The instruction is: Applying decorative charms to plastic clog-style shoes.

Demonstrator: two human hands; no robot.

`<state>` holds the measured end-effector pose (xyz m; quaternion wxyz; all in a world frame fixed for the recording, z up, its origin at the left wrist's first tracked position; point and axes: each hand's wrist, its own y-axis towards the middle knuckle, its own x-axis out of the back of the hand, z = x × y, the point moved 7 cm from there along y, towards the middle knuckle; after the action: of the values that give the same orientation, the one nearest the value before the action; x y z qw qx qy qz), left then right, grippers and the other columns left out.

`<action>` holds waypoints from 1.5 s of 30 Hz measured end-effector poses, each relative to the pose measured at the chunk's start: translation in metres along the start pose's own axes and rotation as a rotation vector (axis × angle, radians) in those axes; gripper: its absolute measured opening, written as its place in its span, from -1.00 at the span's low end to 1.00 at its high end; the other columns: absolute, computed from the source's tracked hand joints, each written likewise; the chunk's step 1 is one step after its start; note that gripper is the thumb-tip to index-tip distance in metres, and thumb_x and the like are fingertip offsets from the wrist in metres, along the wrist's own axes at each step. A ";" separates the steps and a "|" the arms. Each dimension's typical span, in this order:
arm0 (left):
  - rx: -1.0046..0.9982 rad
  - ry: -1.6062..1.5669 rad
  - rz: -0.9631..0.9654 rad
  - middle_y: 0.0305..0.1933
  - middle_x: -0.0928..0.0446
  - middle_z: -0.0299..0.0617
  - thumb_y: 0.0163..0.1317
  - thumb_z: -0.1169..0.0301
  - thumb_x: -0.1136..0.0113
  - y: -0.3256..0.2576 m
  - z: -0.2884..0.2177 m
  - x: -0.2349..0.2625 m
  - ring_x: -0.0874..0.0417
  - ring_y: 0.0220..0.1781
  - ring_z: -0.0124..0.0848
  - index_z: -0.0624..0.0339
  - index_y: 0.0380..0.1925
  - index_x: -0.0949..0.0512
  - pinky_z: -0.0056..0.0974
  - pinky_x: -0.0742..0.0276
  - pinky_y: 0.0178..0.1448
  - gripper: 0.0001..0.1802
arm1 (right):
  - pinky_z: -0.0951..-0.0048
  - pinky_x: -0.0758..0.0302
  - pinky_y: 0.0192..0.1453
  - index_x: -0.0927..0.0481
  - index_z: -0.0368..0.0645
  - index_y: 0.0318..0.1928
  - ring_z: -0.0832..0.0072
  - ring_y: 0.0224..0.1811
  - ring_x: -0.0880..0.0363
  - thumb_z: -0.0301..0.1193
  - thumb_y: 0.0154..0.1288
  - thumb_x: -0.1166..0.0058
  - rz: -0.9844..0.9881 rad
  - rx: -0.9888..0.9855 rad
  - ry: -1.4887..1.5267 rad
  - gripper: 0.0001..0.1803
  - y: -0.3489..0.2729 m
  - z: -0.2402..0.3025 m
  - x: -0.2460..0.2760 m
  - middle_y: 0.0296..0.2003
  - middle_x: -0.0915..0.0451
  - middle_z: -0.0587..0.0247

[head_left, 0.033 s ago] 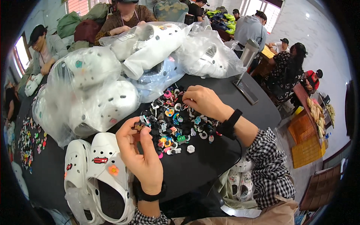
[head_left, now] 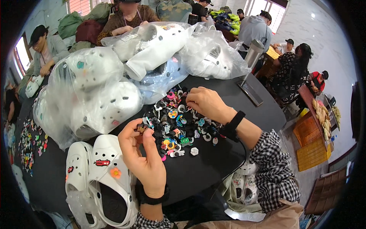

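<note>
My left hand (head_left: pixel 143 156) is pinched on a small brown shoe charm (head_left: pixel 141 128), and a blue and white charm shows beside its fingertips. Below and left of it stand two white clogs (head_left: pixel 108 164), with red vehicle charms and an orange flower charm on their uppers. My right hand (head_left: pixel 209 103) reaches over the far right part of a loose pile of colourful shoe charms (head_left: pixel 177 124). Its fingers are curled together, and whatever lies between them is hidden. One pale round charm (head_left: pixel 194 151) lies apart from the pile, toward me.
Clear-bagged clogs (head_left: pixel 110 103) are heaped across the black table's (head_left: pixel 198 171) far and left side. A phone (head_left: pixel 249 93) and a steel tumbler (head_left: pixel 253 53) stand at the far right. More charms (head_left: pixel 28 147) are scattered at left. Several people sit or stand around.
</note>
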<state>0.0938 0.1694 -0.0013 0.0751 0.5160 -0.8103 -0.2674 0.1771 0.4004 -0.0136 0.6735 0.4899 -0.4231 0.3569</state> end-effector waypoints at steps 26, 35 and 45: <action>0.014 0.053 0.023 -0.22 -0.46 -0.28 0.43 0.54 -0.06 -0.001 0.001 0.001 -0.43 -0.29 -0.58 0.29 0.08 -0.44 -0.47 -0.37 -0.15 -0.75 | 0.16 -0.48 -0.03 -0.57 -0.09 -0.23 0.23 -0.19 -0.55 -0.44 0.24 -0.19 0.169 0.300 0.103 -0.89 -0.023 0.038 0.001 -0.36 -0.60 0.26; 0.008 0.069 0.036 -0.21 -0.45 -0.28 0.44 0.53 -0.05 -0.001 0.002 0.000 -0.43 -0.27 -0.58 0.29 0.08 -0.43 -0.47 -0.37 -0.14 -0.75 | 0.18 -0.46 0.07 -0.59 -0.11 -0.14 0.20 -0.10 -0.55 -0.50 0.21 -0.20 0.170 0.156 0.192 -0.81 -0.023 0.034 0.000 -0.26 -0.59 0.21; -0.030 0.066 0.031 -0.21 -0.44 -0.29 0.43 0.56 -0.05 -0.001 0.002 -0.001 -0.44 -0.27 -0.57 0.27 0.09 -0.43 -0.48 -0.40 -0.15 -0.74 | 0.24 -0.55 0.06 -0.52 -0.24 -0.07 0.23 0.00 -0.61 -0.62 0.20 -0.17 -0.027 0.057 0.480 -0.73 -0.018 0.015 0.012 -0.13 -0.60 0.17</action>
<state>0.0942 0.1710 -0.0031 0.1139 0.5107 -0.8111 -0.2613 0.1947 0.3822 -0.0063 0.7454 0.4153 -0.2343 0.4658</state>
